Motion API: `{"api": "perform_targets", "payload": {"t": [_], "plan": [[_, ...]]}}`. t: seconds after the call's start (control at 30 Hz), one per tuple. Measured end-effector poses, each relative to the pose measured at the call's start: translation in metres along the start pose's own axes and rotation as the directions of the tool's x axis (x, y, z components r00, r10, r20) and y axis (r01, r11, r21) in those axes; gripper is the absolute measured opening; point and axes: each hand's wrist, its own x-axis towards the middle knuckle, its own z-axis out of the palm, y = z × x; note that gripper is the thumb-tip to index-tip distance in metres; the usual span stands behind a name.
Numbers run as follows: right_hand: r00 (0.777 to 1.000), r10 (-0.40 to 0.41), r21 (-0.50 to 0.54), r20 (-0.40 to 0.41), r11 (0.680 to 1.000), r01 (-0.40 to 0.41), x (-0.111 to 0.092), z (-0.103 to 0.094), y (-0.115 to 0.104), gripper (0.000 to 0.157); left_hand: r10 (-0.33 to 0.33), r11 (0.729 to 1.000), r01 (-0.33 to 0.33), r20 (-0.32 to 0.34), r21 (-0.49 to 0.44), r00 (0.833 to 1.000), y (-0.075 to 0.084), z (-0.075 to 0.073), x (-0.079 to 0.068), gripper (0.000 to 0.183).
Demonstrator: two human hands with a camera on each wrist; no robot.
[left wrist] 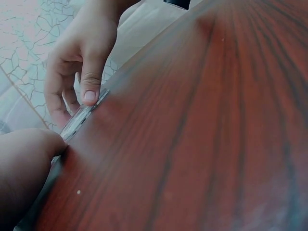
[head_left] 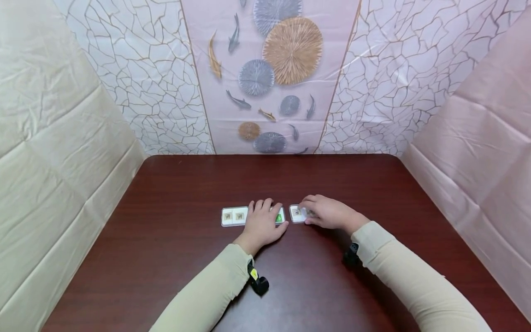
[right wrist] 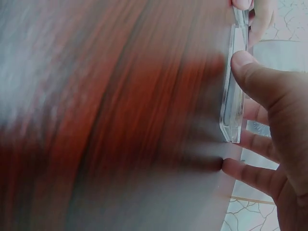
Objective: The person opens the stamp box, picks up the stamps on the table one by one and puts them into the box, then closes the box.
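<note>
A long clear plastic case point(head_left: 229, 216) with a white inside lies flat on the table. Small beige squares with dark marks and a green piece point(head_left: 279, 216) show in it. My left hand point(head_left: 262, 223) rests across this case with its fingers spread, hiding its middle. Just to the right, a shorter clear case point(head_left: 295, 213) also has small marked squares in it. My right hand point(head_left: 329, 212) holds that case by its edges, thumb on the near side and fingers on the far side. In the right wrist view its thumb point(right wrist: 260, 79) presses the rim of the case point(right wrist: 232, 103).
The dark red-brown table point(head_left: 186, 276) has a wood grain. Behind it hangs a patterned cloth point(head_left: 265, 115) with fish and round shapes, and pale cloth walls point(head_left: 62, 152) stand at both sides. Black wrist cameras point(head_left: 259, 283) are strapped over both sleeves.
</note>
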Motion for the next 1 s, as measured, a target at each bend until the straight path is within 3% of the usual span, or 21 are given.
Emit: {"api": "perform_targets", "payload": {"t": [0.2, 0.63, 0.83, 1.0], "plan": [[1.000, -0.006, -0.015, 0.023, 1.000, 0.007, 0.004, 0.000, -0.003, 0.043, -0.002, 1.000, 0.002, 0.003, -0.004, 1.000, -0.002, 0.001, -0.002, 0.061], [0.997, 0.069, 0.032, 0.041, 0.997, -0.070, 0.016, 0.008, -0.003, 0.043, -0.012, 1.000, 0.012, -0.025, -0.025, 1.000, -0.015, 0.001, -0.006, 0.066], [0.992, 0.122, 0.062, 0.031, 0.990, -0.123, 0.011, 0.022, -0.005, 0.042, -0.037, 0.997, 0.034, -0.035, -0.072, 0.999, -0.015, 0.006, -0.014, 0.066], [0.984, 0.179, 0.087, 0.014, 0.980, -0.180, 0.003, 0.028, -0.007, 0.046, -0.052, 0.994, 0.043, -0.090, -0.102, 0.995, -0.021, 0.007, -0.020, 0.062]]}}
